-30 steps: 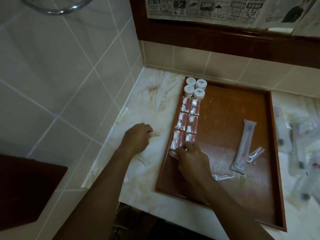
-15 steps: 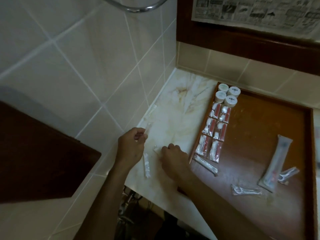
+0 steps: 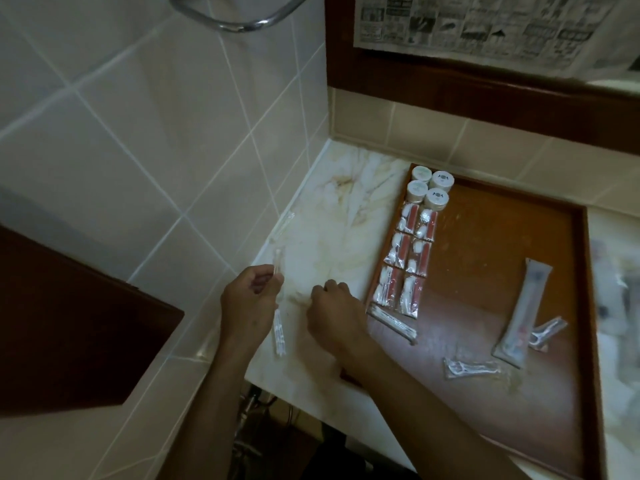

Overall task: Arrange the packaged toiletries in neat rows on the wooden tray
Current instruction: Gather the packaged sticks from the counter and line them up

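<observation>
Pinching a slim clear packet [image 3: 279,299], the left hand [image 3: 247,303] hovers over the marble worktop [image 3: 332,230]; the right hand [image 3: 334,311], fingers curled, rests beside it, grip hidden. Right: wooden tray [image 3: 502,393] with 4 round jars [image 3: 429,189] far-left, 6 red-and-white packets [image 3: 407,258] in 2 columns, and a toothbrush packet [image 3: 523,311] loose.

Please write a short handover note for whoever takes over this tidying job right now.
Left hand pinches a clear slim packet over the marble counter. Right hand is curled on the counter beside the wooden tray; whether it holds anything is unclear.
Done: four white jars and six red-and-white packets in two rows along the tray's left edge.
Left: long sachet, two floss-pick packets, slim packet lying loose on the tray, another on the counter.
</observation>
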